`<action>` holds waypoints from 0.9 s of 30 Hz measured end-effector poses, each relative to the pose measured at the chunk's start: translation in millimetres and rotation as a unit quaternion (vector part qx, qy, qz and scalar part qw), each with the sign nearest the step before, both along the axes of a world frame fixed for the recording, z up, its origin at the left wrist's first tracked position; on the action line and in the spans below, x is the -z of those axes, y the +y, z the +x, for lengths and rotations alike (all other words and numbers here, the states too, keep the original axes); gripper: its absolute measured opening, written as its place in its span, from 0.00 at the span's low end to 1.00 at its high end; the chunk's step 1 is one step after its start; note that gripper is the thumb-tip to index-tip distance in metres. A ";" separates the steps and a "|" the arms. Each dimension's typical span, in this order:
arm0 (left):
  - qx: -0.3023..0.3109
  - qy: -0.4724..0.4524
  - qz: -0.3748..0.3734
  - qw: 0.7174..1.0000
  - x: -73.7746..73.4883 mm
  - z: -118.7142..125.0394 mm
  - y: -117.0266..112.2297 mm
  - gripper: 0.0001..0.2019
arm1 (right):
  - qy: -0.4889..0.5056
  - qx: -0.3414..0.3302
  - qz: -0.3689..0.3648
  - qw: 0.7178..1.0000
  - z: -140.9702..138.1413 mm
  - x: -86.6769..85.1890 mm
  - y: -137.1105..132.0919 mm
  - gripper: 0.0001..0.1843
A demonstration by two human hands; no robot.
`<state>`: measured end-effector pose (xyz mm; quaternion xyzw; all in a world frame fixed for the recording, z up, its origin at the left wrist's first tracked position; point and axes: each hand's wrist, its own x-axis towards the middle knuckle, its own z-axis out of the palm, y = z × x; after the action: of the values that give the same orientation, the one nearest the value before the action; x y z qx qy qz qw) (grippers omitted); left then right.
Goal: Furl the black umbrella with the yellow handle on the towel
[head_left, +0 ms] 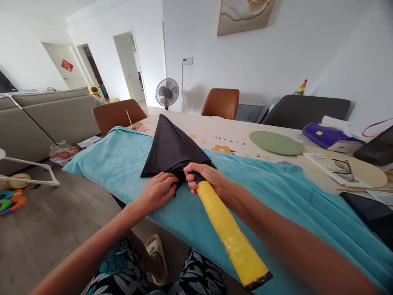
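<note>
A black umbrella (175,147) lies partly folded on a light blue cloth, its canopy forming a cone that points away from me. Its long handle (229,229), wrapped in yellow tape with a dark end, slants toward me at the lower right. My right hand (205,178) is closed around the black part just above the yellow wrap. Against the near edge of the canopy, my left hand (159,190) has its fingers curled onto the black fabric. The shaft inside the canopy is hidden.
The blue cloth (119,151) drapes over the table's near edge. Farther right are a green oval mat (276,142), a purple tissue pack (331,136), glasses (345,170) and a dark phone-like slab (368,213). Chairs (220,103) and a fan (167,92) stand beyond.
</note>
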<state>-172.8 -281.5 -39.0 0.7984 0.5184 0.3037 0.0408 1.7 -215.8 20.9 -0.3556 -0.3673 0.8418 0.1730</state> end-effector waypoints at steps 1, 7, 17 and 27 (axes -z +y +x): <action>-0.023 -0.040 -0.014 0.999 -2.9 3.1 -0.3 0.11 | -0.012 0.000 0.008 1.000 0.2 -1.5 -1.1 0.06; -0.081 -0.512 -0.301 0.800 -31.6 10.4 9.3 0.18 | -0.127 -0.026 0.099 0.987 -3.4 1.3 -9.3 0.07; -0.112 -0.691 -0.393 0.596 -42.5 15.6 61.4 0.12 | -0.202 -0.081 0.171 0.961 -11.6 8.5 -27.6 0.09; -0.182 -0.756 -0.377 0.503 -41.7 37.8 57.0 0.03 | -0.026 -0.062 0.041 0.997 -18.4 14.5 -41.2 0.04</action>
<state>-135.0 -224.5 2.6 0.0622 0.4901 0.5682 0.6581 -16.7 -257.1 6.4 -0.3464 -0.4268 0.8259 0.1253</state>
